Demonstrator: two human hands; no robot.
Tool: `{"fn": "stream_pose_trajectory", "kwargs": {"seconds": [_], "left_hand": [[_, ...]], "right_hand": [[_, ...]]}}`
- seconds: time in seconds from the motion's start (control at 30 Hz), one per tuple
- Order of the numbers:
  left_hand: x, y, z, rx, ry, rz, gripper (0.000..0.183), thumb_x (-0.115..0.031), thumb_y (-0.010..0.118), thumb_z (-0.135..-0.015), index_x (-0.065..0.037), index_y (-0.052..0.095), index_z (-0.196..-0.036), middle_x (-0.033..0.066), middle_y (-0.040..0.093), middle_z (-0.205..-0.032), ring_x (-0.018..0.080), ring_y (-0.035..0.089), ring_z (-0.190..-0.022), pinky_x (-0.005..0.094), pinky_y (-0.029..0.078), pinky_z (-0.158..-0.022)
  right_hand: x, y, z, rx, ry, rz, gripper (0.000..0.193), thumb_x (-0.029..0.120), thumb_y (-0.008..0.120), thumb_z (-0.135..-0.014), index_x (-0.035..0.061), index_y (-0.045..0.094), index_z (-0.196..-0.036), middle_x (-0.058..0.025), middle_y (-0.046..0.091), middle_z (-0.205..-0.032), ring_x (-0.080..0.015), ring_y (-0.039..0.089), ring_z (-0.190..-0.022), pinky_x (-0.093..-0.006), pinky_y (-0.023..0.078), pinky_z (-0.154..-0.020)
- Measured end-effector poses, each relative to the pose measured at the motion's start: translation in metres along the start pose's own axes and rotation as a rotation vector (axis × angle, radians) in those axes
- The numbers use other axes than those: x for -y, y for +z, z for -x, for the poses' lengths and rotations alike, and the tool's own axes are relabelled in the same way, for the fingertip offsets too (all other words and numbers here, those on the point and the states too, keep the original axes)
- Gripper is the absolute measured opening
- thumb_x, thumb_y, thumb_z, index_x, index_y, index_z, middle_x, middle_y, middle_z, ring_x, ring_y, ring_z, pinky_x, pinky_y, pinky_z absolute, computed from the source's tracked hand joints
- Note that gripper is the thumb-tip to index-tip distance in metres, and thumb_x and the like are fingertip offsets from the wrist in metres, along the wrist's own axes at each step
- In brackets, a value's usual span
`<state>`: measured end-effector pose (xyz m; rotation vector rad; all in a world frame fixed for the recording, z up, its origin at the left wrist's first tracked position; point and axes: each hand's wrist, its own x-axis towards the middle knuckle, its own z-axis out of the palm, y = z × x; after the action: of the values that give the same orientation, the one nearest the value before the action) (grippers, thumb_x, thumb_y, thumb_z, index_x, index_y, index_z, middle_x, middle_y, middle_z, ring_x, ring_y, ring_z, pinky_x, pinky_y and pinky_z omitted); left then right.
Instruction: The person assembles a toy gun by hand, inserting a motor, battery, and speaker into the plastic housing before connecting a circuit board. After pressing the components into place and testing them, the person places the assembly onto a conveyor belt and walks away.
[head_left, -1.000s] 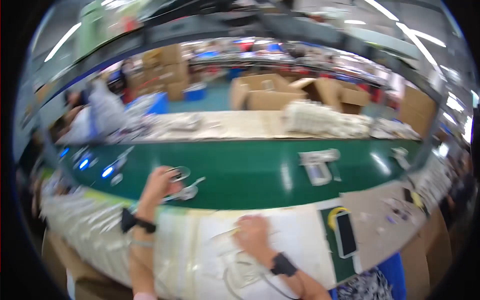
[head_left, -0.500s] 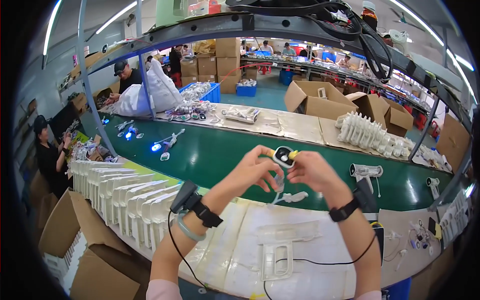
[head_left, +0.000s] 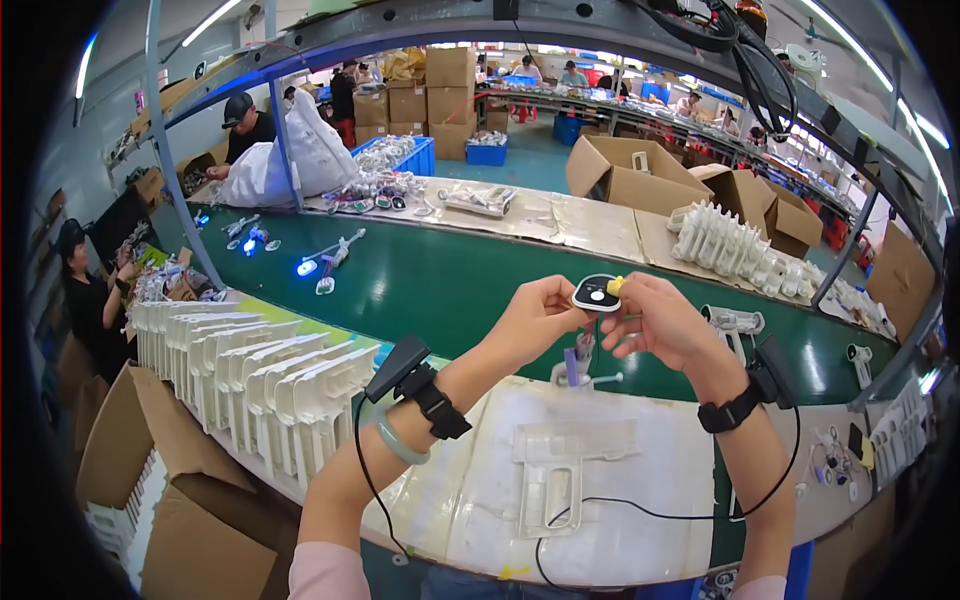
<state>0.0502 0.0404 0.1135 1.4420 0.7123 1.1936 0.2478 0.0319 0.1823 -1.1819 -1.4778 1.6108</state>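
Between both hands, over the near edge of the green belt, is a small black panel with a white frame and a round white spot. My left hand pinches its left side with thumb and fingers. My right hand grips its right side, the lower fingers partly spread; something yellow shows at its fingertips. Below the hands a whitish part with a purplish piece rests at the belt's edge; a thin wire seems to run up from it. A white gun-shaped plastic shell lies on the worktop nearer me.
White shells stand in a row at left, beside an open cardboard box. Lit assemblies lie on the green belt. More shells line the far ledge. Black cables run from my wrist straps. Two people work at left.
The panel has tipped flatter and sits slightly farther right with my hands. The part beneath now stands more upright near the belt's edge. The whole view has shifted slightly.
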Motion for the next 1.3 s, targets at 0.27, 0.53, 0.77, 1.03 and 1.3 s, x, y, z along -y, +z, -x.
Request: {"fn": "stream_pose_trajectory", "kwargs": {"seconds": [0.27, 0.53, 0.77, 1.03, 1.3], "left_hand": [[0.004, 0.004, -0.005, -0.063, 0.123, -0.312, 0.013, -0.010, 0.069, -0.088, -0.003, 0.064, -0.099, 0.0011, 0.065, -0.090, 0.0089, 0.059, -0.090, 0.0268, 0.048, -0.083], [-0.022, 0.021, 0.012, -0.219, 0.178, -0.160, 0.013, -0.001, 0.059, -0.090, -0.002, 0.049, -0.099, 0.0015, 0.061, -0.080, 0.0055, 0.056, -0.065, 0.0234, 0.045, -0.056], [-0.024, 0.009, 0.033, -0.367, 0.766, -1.537, 0.021, 0.000, 0.069, -0.071, -0.007, 0.055, -0.085, 0.0047, 0.057, -0.081, 0.0188, 0.057, -0.073, 0.0341, 0.043, -0.062], [-0.001, -0.016, 0.043, -0.336, 0.348, -0.921, 0.013, -0.004, 0.068, -0.083, -0.005, 0.058, -0.092, 0.0107, 0.063, -0.084, 0.0224, 0.063, -0.069, 0.0358, 0.049, -0.060], [0.059, 0.036, 0.163, 0.282, -0.365, -0.327, 0.043, -0.018, 0.069, -0.091, -0.002, 0.047, -0.125, 0.0135, 0.071, -0.103, 0.0215, 0.070, -0.094, 0.0351, 0.055, -0.079]], "right_hand": [[0.004, -0.007, 0.001, 0.036, -0.051, -0.072, 0.017, 0.022, 0.051, -0.099, 0.0056, 0.054, -0.104, -0.0138, 0.068, -0.084, -0.0181, 0.067, -0.062, -0.0268, 0.056, -0.053], [-0.013, -0.017, -0.007, 0.049, -0.005, -0.367, 0.021, 0.022, 0.052, -0.097, 0.0029, 0.056, -0.104, -0.0096, 0.066, -0.081, -0.0139, 0.062, -0.059, -0.0236, 0.052, -0.051], [-0.033, -0.002, 0.003, 0.076, 0.007, -0.201, 0.016, 0.025, 0.053, -0.098, 0.0092, 0.057, -0.098, -0.0081, 0.065, -0.075, -0.0127, 0.060, -0.053, -0.0226, 0.047, -0.045], [-0.040, -0.024, 0.008, -0.061, -0.143, -0.195, 0.021, 0.023, 0.051, -0.099, 0.0026, 0.057, -0.100, -0.0094, 0.064, -0.074, -0.0129, 0.058, -0.050, -0.0230, 0.048, -0.044], [-0.072, -0.002, 0.034, -0.105, -0.024, 0.320, 0.017, 0.011, 0.063, -0.090, -0.0016, 0.057, -0.079, -0.0108, 0.061, -0.056, -0.0147, 0.060, -0.042, -0.0246, 0.047, -0.036]]}}
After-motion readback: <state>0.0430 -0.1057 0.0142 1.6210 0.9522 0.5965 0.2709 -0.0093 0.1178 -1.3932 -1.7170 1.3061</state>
